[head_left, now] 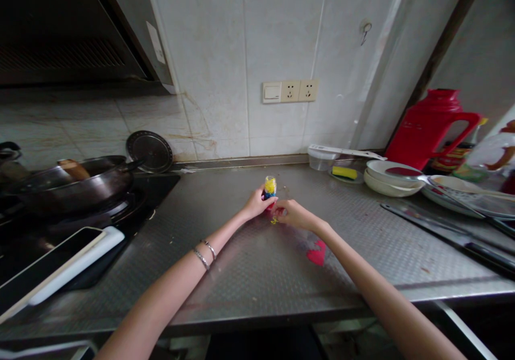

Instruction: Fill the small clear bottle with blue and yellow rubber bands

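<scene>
My left hand [255, 203] is wrapped around a small clear jar [270, 186] that stands upright on the steel counter. Bright yellow stuff shows in the jar's upper part, with blue and red lower down; its exact kind is too small to tell. Close beside the jar's base, my right hand [290, 213] has its fingers pinched together. A little curled yellow strip [274, 220] shows at those fingertips, low over the counter. Beneath my right forearm lies a flat red heart-shaped piece [316, 253], partly covered by the arm.
On the left, a pan [76, 183] sits on the stove, with a phone-like dark panel [52, 258] and white holder in front. To the right are a yellow sponge [344, 173], stacked bowls [390, 185], a long knife [434, 226] and a red thermos [426, 129].
</scene>
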A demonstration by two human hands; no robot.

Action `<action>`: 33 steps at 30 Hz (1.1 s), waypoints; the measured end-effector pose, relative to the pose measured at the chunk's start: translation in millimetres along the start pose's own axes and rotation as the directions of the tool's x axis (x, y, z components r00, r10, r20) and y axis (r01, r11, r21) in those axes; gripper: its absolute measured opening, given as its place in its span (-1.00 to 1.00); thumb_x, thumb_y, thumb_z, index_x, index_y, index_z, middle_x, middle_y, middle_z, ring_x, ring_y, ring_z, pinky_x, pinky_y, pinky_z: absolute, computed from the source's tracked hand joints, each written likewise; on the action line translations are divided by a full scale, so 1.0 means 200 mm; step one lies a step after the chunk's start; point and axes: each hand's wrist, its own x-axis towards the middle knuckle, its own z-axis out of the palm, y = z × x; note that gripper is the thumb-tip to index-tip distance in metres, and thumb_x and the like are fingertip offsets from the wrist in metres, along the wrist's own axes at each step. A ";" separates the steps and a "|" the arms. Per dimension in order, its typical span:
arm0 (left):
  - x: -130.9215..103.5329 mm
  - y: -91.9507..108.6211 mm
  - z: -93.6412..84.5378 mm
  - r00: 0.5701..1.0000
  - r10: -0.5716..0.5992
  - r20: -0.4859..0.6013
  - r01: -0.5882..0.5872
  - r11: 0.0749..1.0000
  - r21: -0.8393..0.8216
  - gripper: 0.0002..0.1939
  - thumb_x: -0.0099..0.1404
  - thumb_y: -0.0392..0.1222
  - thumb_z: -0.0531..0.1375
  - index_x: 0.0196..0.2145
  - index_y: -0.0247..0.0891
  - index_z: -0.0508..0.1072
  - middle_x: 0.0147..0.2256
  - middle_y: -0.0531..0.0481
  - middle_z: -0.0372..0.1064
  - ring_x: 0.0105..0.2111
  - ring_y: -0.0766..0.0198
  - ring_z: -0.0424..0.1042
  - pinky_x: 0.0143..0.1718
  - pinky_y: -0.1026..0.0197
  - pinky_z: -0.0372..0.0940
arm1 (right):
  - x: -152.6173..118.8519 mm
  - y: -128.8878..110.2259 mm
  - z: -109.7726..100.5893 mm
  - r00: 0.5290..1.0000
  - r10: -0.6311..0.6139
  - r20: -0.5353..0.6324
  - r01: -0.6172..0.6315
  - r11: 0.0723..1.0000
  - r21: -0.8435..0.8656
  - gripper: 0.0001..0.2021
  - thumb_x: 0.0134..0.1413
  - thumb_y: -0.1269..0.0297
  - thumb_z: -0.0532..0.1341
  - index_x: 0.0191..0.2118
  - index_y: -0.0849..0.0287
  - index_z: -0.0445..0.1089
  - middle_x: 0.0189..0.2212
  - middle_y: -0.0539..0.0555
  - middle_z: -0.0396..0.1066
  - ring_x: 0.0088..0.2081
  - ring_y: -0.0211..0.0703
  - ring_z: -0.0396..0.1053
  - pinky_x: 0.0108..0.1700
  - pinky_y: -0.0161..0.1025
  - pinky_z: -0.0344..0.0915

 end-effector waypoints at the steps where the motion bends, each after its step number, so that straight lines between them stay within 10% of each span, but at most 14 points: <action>1: 0.00 0.00 0.00 1.000 -0.004 0.002 0.004 1.000 -0.003 -0.69 0.07 -0.13 0.18 -0.24 -0.35 0.29 -0.38 0.00 0.34 -0.39 0.32 0.31 -0.34 0.27 0.23 | 0.00 0.00 0.00 1.000 -0.013 0.013 0.014 1.000 -0.004 -0.74 -0.24 0.55 0.06 -0.38 0.25 0.42 -0.45 0.03 0.43 -0.42 -0.30 0.32 -0.36 -0.40 0.18; 18: 0.00 0.01 0.00 1.000 -0.004 0.011 0.004 1.000 -0.015 -0.66 0.07 -0.14 0.18 -0.21 -0.35 0.28 -0.36 -0.01 0.33 -0.38 0.32 0.31 -0.30 0.25 0.23 | 0.01 0.04 0.05 0.990 -0.082 0.113 0.090 0.994 -0.064 -0.72 -0.20 0.58 0.04 -0.42 0.26 0.47 -0.47 0.05 0.45 -0.43 -0.30 0.33 -0.34 -0.40 0.21; 33: -0.01 0.02 -0.02 1.000 -0.002 0.013 0.002 0.999 0.042 -0.71 0.07 -0.12 0.17 -0.27 -0.32 0.27 -0.43 0.06 0.29 -0.43 0.36 0.27 -0.37 0.29 0.19 | 0.21 -0.09 -0.40 0.948 -0.152 -0.280 0.131 0.987 -0.092 -0.82 -0.08 0.38 0.14 -0.35 0.26 0.46 -0.39 0.08 0.46 -0.35 -0.25 0.36 -0.28 -0.34 0.26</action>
